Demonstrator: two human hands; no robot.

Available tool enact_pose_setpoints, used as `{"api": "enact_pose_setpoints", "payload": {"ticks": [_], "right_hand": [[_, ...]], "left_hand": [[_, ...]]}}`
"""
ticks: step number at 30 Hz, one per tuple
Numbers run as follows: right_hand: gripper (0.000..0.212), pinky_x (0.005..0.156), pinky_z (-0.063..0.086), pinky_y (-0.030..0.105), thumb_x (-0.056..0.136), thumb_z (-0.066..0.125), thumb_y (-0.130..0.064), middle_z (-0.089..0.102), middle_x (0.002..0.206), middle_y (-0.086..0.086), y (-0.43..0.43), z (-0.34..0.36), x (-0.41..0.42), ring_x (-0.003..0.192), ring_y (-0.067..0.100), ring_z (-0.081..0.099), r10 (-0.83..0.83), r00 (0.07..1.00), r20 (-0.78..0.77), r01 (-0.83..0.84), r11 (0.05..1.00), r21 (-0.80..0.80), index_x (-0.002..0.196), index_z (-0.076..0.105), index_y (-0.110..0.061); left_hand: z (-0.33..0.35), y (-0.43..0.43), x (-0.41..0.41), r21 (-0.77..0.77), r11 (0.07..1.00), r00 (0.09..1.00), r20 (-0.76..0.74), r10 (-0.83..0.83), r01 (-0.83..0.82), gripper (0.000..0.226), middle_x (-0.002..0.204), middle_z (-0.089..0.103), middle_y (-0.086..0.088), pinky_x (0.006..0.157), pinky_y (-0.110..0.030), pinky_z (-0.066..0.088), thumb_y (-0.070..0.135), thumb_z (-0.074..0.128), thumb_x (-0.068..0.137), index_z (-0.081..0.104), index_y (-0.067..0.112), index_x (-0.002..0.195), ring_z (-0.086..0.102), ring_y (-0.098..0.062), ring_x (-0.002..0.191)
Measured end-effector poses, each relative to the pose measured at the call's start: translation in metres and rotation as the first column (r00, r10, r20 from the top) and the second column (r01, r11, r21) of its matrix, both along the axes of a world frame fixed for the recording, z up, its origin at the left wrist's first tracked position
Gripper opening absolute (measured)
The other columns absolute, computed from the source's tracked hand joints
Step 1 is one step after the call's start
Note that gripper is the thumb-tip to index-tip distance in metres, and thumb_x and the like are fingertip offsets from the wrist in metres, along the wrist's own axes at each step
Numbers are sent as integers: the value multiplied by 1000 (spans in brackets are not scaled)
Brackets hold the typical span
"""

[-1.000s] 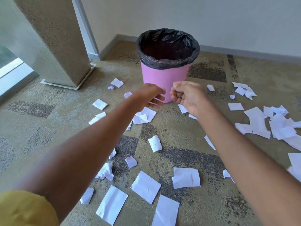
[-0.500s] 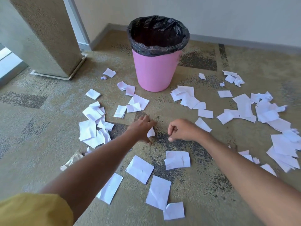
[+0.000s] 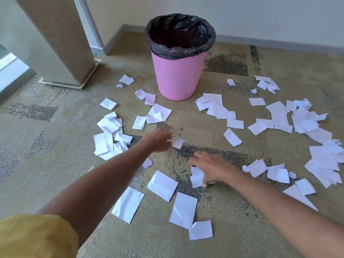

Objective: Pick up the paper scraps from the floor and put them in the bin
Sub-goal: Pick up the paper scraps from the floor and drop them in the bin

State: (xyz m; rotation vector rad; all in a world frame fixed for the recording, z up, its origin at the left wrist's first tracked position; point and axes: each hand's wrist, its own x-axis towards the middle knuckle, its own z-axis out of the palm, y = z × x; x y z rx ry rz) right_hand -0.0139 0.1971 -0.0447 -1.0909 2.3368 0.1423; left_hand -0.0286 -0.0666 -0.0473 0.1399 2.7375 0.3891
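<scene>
A pink bin [image 3: 177, 79] with a black liner stands on the carpet near the wall. White paper scraps lie scattered all around it. My left hand [image 3: 158, 141] pinches a small white scrap [image 3: 177, 142] just above the carpet, in front of the bin. My right hand [image 3: 210, 169] rests lower right with fingers spread over a folded white scrap [image 3: 197, 177] on the floor, thumb under its edge. Flat sheets [image 3: 162, 185] lie just before my hands.
A stone-clad column [image 3: 55, 40] on a base stands at the left, with a door frame behind it. The wall and skirting run behind the bin. Dense piles of scraps [image 3: 301, 120] cover the right side, and another pile [image 3: 108, 138] sits left of my left hand.
Both hands came down from the bin to the floor. My left hand has lifted a small scrap. My right hand opened from a fist and moved right and down onto a folded scrap.
</scene>
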Motion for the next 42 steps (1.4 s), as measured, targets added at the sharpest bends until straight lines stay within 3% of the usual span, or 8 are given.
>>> {"api": "enact_pose_setpoints", "payload": {"ticks": [11, 14, 16, 19, 28, 32, 35, 42], "right_hand": [[31, 60, 31, 33, 86, 85, -16, 60, 89, -3, -3, -5, -25, 76, 18, 54, -315, 941, 122, 331, 932, -146, 92, 55, -20], [29, 67, 46, 36, 84, 88, -16, 66, 94, -3, -5, -10, -33, 83, 20, 63, -421, 882, 210, 461, 862, -208, 95, 62, -19], [28, 74, 54, 38, 83, 89, -15, 69, 97, -2, -7, -11, -37, 88, 22, 68, -479, 838, 262, 537, 808, -241, 98, 66, -19], [28, 74, 57, 38, 81, 90, -14, 73, 97, 1, -11, -13, -42, 89, 22, 71, -526, 784, 329, 610, 751, -252, 98, 68, -15], [27, 65, 57, 36, 82, 91, -12, 77, 101, 15, -26, -1, -55, 90, 30, 76, -577, 530, 621, 837, 476, -272, 96, 68, -9], [32, 72, 57, 40, 86, 89, -10, 80, 108, 16, -41, 28, -68, 88, 24, 75, -508, 332, 795, 943, 196, -269, 111, 70, -4], [31, 65, 62, 34, 89, 84, -5, 79, 109, 12, -56, 67, -88, 82, 18, 76, -352, 220, 910, 970, -23, -243, 115, 69, -10], [44, 66, 66, 34, 88, 84, -7, 81, 111, 8, -83, 164, -156, 93, 22, 78, -87, 188, 978, 905, -371, -206, 129, 69, -10]], "left_hand": [[18, -51, 38, -15, 997, 974, 215, 75, -74, 53, 132, 73, -7, 104, -38, 50, 39, 82, 91, 71, 13, 136, 66, -25, 121], [13, -61, 50, -12, 994, 948, 297, 111, -113, 54, 137, 71, -8, 93, -40, 59, 37, 86, 87, 72, 14, 134, 69, -26, 114], [9, -63, 60, 40, 980, 924, 343, 168, -193, 54, 142, 67, -11, 68, -31, 63, 30, 86, 88, 70, 11, 136, 73, -25, 96], [2, -57, 71, 55, 960, 913, 329, 241, -273, 47, 131, 73, -15, 57, -23, 58, 25, 86, 89, 72, 9, 131, 78, -23, 75], [13, -44, 61, 226, 855, 873, 275, 404, -467, 26, 87, 82, -15, 89, -38, 64, 25, 84, 91, 79, 0, 95, 78, -20, 76], [36, -41, 31, 504, 629, 802, 286, 524, -591, 24, 82, 80, -17, 79, -36, 64, 22, 89, 86, 76, 5, 77, 72, -19, 70], [68, -31, -1, 680, 428, 764, 314, 564, -595, 28, 89, 80, -21, 82, -38, 63, 22, 87, 88, 77, -4, 92, 72, -19, 73], [165, -12, -83, 910, 124, 755, 245, 608, -395, 21, 94, 75, -17, 78, -34, 66, 14, 81, 94, 68, 5, 81, 76, -23, 80]]}}
